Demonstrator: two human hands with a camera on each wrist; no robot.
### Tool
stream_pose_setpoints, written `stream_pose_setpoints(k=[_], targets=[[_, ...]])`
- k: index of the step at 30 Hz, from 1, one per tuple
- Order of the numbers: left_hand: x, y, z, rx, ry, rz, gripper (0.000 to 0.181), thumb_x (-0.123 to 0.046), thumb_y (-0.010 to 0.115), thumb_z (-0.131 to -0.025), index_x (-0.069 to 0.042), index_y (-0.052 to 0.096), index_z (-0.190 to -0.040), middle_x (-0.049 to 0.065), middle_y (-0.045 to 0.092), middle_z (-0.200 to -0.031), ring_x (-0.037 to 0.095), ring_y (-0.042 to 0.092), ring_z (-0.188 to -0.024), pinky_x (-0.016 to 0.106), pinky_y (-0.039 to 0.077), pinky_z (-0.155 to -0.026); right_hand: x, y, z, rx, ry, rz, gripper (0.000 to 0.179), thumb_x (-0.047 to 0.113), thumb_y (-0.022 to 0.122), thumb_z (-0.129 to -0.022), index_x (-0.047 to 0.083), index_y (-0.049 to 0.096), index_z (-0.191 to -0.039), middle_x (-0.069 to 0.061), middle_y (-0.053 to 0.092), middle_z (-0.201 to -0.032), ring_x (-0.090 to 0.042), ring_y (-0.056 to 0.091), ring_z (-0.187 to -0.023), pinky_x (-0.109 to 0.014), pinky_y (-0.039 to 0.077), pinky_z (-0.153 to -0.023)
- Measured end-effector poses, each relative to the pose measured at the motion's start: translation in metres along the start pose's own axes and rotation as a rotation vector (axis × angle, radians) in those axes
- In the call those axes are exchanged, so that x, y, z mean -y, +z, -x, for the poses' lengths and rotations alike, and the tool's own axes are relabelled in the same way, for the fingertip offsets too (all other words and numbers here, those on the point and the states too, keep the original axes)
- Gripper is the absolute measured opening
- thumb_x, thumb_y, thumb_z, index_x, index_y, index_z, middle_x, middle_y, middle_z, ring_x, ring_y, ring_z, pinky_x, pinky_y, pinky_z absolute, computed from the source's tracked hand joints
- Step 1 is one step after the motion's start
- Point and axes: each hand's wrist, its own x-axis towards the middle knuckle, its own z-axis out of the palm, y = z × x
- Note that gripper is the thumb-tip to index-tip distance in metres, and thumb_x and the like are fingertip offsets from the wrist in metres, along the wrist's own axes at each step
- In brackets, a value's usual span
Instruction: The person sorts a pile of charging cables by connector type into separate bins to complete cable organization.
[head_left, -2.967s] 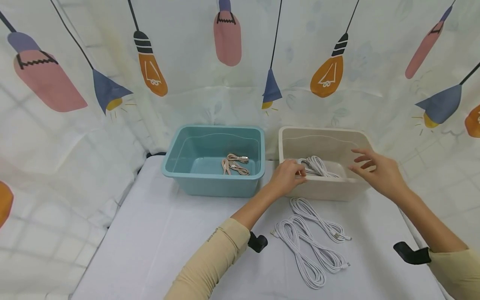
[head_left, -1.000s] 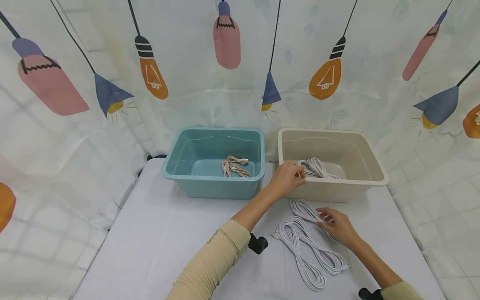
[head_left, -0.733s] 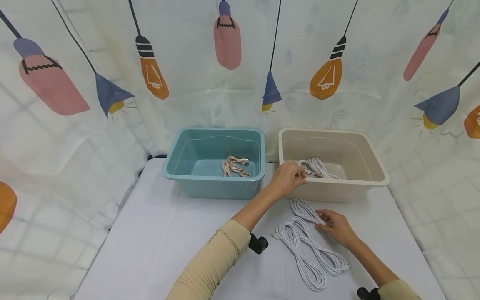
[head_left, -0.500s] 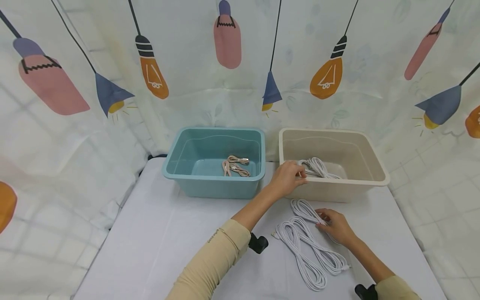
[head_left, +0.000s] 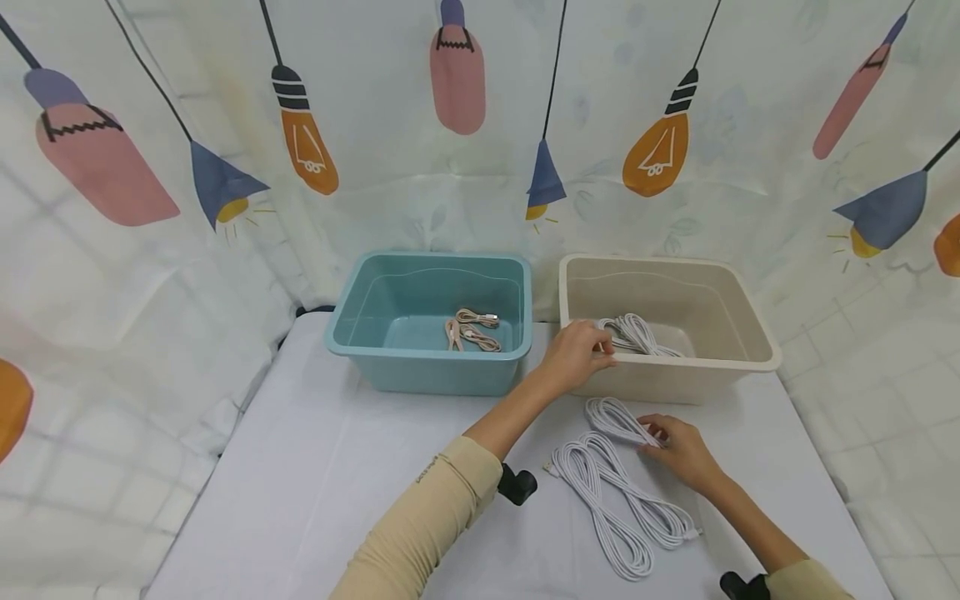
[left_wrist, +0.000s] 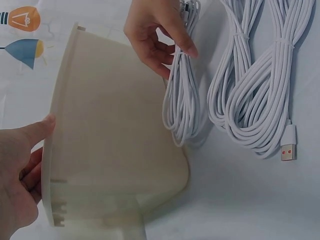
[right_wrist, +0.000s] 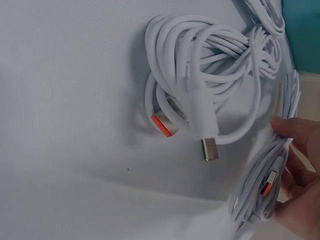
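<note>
My left hand (head_left: pixel 576 358) grips the near rim of the beige bin (head_left: pixel 675 383), with its thumb outside and fingers inside in the left wrist view. My right hand (head_left: pixel 681 454) pinches a bundled white USB cable (head_left: pixel 617 419) around its tied middle, in front of that bin. An orange-tipped USB plug (right_wrist: pixel 269 183) shows on this bundle in the right wrist view. Beside it, more coiled white USB cable (head_left: pixel 600 500) lies on the table, its plugs showing at the ends. A white cable bundle (head_left: pixel 637 335) rests inside the beige bin.
A teal bin (head_left: pixel 427 371) stands left of the beige one, with small tan cable bundles (head_left: pixel 472 329) inside. Both stand at the back of the white-covered table (head_left: pixel 300 483), against a curtain (head_left: pixel 480 200) printed with lamps.
My right hand has come down from over the beige bin to the upper cable bundle. Over the last half second it has raised the bundle slightly. My left hand has stayed on the rim.
</note>
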Motion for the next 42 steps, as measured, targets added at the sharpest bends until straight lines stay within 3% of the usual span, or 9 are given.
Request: stream_pose_setpoints(k=[8,22,33,42], targets=[[0.0,0.0,-0.001,0.009,-0.004,-0.008,0.016,-0.029,0.082,-0.093,-0.014,0.079,-0.091,0.002,0.073,-0.093,0.016,0.064,-0.096,0.022,0.049,-0.082,0.004,-0.013,0.005,-0.072,-0.091,-0.006,0.038,-0.005,0.089,-0.075,-0.001,0.075,-0.11,0.001,0.069,-0.085,-0.014,0.062,-0.075,-0.032,0.053,-0.065],[-0.002,-0.002,0.0,0.02,-0.018,0.002,0.015,-0.028,0.082,-0.094,-0.014,0.079,-0.091,0.002,0.072,-0.093,0.015,0.064,-0.096,0.021,0.048,-0.081,0.017,-0.043,0.008,-0.098,-0.171,0.04,0.042,-0.005,0.092,-0.071,0.003,0.076,-0.109,0.006,0.068,-0.086,-0.011,0.063,-0.077,-0.03,0.057,-0.066],[-0.002,-0.002,0.0,0.016,-0.016,0.006,0.015,-0.027,0.082,-0.094,-0.013,0.079,-0.091,0.002,0.072,-0.093,0.016,0.064,-0.096,0.022,0.048,-0.081,0.023,-0.067,0.01,-0.176,-0.234,0.039,0.047,-0.009,0.092,-0.064,0.002,0.076,-0.107,0.004,0.069,-0.083,-0.003,0.061,-0.077,-0.011,0.049,-0.067],[-0.001,-0.001,0.0,0.016,-0.014,0.009,0.015,-0.027,0.082,-0.094,-0.013,0.078,-0.091,0.002,0.072,-0.094,0.015,0.065,-0.095,0.021,0.049,-0.08,0.026,-0.084,0.012,-0.203,-0.265,0.046,0.051,-0.011,0.093,-0.061,0.003,0.076,-0.107,0.002,0.068,-0.083,-0.002,0.06,-0.077,-0.008,0.046,-0.069]])
